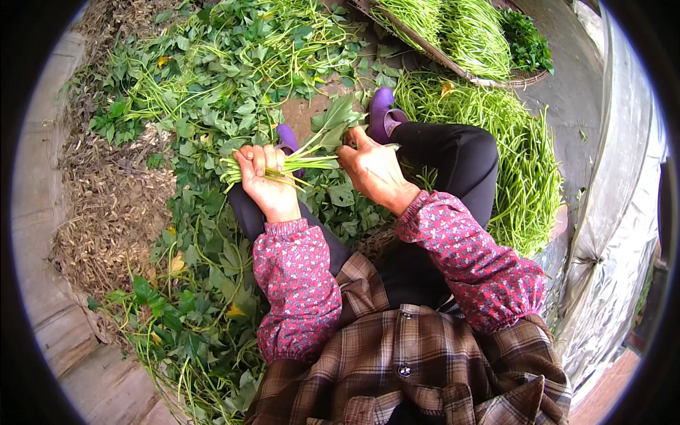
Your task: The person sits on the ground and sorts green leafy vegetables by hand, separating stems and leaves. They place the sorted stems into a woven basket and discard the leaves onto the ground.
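My left hand (267, 178) is closed around a bundle of green leaf stems (297, 163), whose ends stick out on both sides of the fist. Just to its right, my right hand (374, 167) pinches a green leaf (336, 121) between thumb and fingers, at the far end of the stems. The fingertips of this hand are partly hidden by the leaf and the hand itself. Leafy green vines (228, 69) lie in front of me, between my legs and along my left side. A large heap of cut green stems (510, 159) lies beside my right leg.
A round woven tray (451, 64) at the upper right holds bundled stems and dark green leaves (523, 40). Dry brown plant litter (114, 212) covers the ground at left, beside paving slabs (37, 212). Pale plastic sheeting (600, 228) hangs at right. My purple shoes (380, 114) rest among the vines.
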The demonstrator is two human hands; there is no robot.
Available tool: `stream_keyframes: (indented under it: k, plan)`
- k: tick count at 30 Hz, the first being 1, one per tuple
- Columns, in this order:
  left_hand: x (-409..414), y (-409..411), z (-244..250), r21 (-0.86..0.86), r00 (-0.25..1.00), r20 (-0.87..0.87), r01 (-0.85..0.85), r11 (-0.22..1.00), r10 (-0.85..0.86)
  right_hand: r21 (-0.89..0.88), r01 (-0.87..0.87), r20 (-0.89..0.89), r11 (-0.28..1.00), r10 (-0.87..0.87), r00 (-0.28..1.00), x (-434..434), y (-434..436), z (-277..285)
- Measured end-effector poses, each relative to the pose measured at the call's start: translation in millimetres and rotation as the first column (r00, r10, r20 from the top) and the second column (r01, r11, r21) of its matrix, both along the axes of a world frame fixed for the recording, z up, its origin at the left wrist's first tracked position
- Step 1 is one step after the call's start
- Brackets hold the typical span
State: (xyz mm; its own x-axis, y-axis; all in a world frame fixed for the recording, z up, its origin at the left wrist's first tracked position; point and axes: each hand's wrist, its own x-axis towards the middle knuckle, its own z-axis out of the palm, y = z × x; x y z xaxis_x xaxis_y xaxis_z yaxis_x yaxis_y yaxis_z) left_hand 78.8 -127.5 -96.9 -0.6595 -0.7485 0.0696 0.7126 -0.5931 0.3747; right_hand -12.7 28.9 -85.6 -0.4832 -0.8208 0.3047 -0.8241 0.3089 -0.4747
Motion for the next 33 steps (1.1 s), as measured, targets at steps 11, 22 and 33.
stream_keyframes:
  k: [11,22,33]
  plan:
    - [-1,6,7,-0.11,0.997,0.071,0.031,0.993,-0.024,-0.197,0.6,0.897,0.775,-0.105,0.43,-32,23,-21]
    - [-3,20,10,-0.223,0.981,0.079,0.192,0.956,-0.178,0.09,-0.078,0.051,0.993,0.074,0.996,-15,1,19]
    - [-1,21,13,-0.208,0.981,0.078,0.192,0.959,-0.179,-0.166,-0.032,0.281,0.986,0.078,0.957,-6,2,9]
